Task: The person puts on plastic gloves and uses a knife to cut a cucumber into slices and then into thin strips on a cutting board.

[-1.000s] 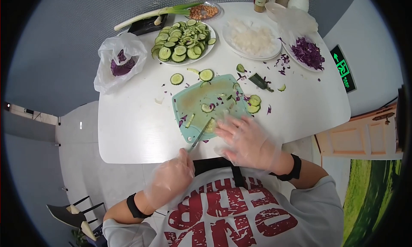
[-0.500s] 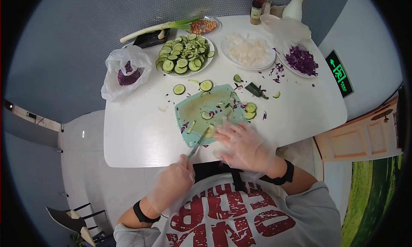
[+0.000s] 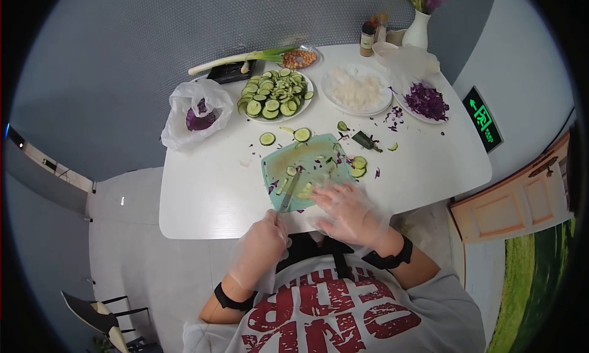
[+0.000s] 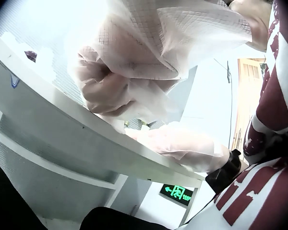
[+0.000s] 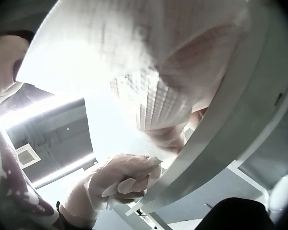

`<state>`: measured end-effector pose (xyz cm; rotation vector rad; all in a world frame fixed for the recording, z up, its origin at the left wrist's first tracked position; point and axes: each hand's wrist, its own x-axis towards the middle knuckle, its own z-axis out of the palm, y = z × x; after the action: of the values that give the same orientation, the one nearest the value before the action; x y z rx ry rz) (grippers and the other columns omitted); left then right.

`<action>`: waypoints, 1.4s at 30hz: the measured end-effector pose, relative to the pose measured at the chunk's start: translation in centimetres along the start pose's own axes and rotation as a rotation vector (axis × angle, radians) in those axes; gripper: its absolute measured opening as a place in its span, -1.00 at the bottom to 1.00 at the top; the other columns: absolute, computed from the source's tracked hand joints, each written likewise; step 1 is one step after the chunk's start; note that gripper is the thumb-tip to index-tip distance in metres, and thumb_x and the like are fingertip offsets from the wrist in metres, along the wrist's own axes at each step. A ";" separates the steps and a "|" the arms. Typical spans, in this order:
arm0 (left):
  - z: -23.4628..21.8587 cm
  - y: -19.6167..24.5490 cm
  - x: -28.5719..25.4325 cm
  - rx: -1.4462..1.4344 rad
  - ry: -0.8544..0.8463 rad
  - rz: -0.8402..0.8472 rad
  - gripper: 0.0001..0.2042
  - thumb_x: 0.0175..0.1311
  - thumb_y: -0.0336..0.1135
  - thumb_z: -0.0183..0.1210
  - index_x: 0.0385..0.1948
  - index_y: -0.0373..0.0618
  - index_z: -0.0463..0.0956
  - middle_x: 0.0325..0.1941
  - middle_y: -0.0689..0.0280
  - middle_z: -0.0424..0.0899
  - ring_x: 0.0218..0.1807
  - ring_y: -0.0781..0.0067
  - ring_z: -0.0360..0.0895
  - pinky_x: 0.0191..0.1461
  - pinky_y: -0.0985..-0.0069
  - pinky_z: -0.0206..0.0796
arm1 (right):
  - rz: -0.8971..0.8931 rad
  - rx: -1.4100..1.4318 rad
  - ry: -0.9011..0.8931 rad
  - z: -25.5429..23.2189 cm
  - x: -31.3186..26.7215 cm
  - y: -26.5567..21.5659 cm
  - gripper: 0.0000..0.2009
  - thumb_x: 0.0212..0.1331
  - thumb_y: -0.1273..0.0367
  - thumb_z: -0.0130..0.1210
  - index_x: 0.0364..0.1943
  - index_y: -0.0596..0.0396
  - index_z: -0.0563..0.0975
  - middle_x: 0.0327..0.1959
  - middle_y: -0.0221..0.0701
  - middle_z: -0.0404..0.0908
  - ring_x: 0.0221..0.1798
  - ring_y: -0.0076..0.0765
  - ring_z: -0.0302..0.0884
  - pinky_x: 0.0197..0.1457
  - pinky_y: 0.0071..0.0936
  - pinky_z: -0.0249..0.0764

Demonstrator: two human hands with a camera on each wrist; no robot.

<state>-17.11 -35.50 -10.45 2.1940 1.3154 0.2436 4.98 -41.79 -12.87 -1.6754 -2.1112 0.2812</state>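
Observation:
In the head view the left hand (image 3: 261,242), in a clear plastic glove, grips the handle of a knife (image 3: 289,192) whose blade lies over the green cutting board (image 3: 268,169). The gloved right hand (image 3: 350,212) rests at the board's right front edge, fingers stretched toward a cucumber piece (image 3: 305,191). A small cucumber slice (image 3: 291,170) is by the knife tip. In the left wrist view the left hand (image 4: 110,86) shows curled fingers; its knife is hidden. In the right wrist view the left hand (image 5: 127,177) is curled round the handle.
Behind the board stand a plate of cucumber slices (image 3: 270,96), a plate of pale pieces (image 3: 356,92) and a plate of shredded purple cabbage (image 3: 426,101). A plastic bag (image 3: 178,110) holds cabbage at left. A cucumber end (image 3: 363,139) and loose slices lie around the board.
The head view has shifted, so the table appears lower. The knife has moved away from the cucumber piece by the right hand, its tip now further up the board near the small slice.

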 end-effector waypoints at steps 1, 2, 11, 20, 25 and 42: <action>-0.1 0.1 -0.1 -0.099 -0.012 -0.073 -0.78 0.45 -0.31 -0.05 -0.28 -0.30 0.45 -0.61 -0.03 0.63 -0.54 -0.10 0.64 -0.44 0.10 0.48 | 0.015 -0.003 -0.011 -0.1 0.0 -0.1 -0.46 0.22 0.16 0.18 0.25 0.09 0.49 0.34 -0.24 0.46 0.42 0.00 0.31 0.47 0.00 0.16; -0.2 0.3 -0.1 -0.199 -0.026 -0.143 -0.77 0.47 -0.30 -0.07 -0.30 -0.29 0.46 -0.62 -0.03 0.63 -0.57 -0.06 0.64 -0.46 0.13 0.48 | 0.008 -0.009 -0.007 -0.1 0.1 -0.1 -0.46 0.22 0.16 0.18 0.25 0.09 0.49 0.34 -0.24 0.46 0.42 0.00 0.31 0.47 0.00 0.16; -1.5 0.3 0.1 -0.521 -0.105 -0.250 -0.69 0.51 -0.24 -0.10 -0.17 -0.35 0.50 -0.62 0.14 0.60 -0.68 0.29 0.59 -0.57 0.41 0.42 | 0.007 0.022 -0.042 0.3 0.2 0.2 -0.45 0.22 0.10 0.18 0.24 0.09 0.51 0.33 -0.21 0.47 0.42 -0.02 0.32 0.48 0.00 0.15; -0.8 -0.2 0.6 -0.618 -0.119 -0.273 -0.67 0.52 -0.20 -0.11 -0.19 -0.34 0.49 -0.59 0.14 0.57 -0.72 0.32 0.53 -0.63 0.41 0.39 | 0.012 -0.021 -0.009 0.2 0.7 -0.1 -0.45 0.17 0.08 0.23 0.18 0.11 0.55 0.28 -0.13 0.51 0.31 0.03 0.43 0.40 -0.04 0.28; 0.2 -0.7 0.9 -0.417 0.003 -0.153 -0.65 0.50 -0.23 -0.12 -0.33 -0.36 0.52 -0.60 0.02 0.60 -0.68 0.16 0.60 -0.53 0.28 0.48 | 0.007 -0.059 0.040 0.7 0.6 -0.4 -0.47 0.16 0.10 0.20 0.14 0.14 0.52 0.22 -0.09 0.53 0.28 0.04 0.46 0.33 -0.02 0.35; -1.7 -1.1 0.2 -0.680 -0.097 -0.347 -0.71 0.46 -0.10 -0.04 -0.32 -0.12 0.49 -0.63 0.41 0.45 -0.74 0.61 0.33 -0.69 0.59 0.18 | 0.016 0.023 0.038 0.6 0.7 -0.3 -0.48 0.18 0.11 0.23 0.15 0.14 0.56 0.21 -0.10 0.52 0.27 0.05 0.45 0.36 -0.08 0.30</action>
<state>-18.56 -34.35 -9.70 1.3762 1.2914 0.3770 4.35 -41.15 -13.14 -1.6725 -2.0597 0.2749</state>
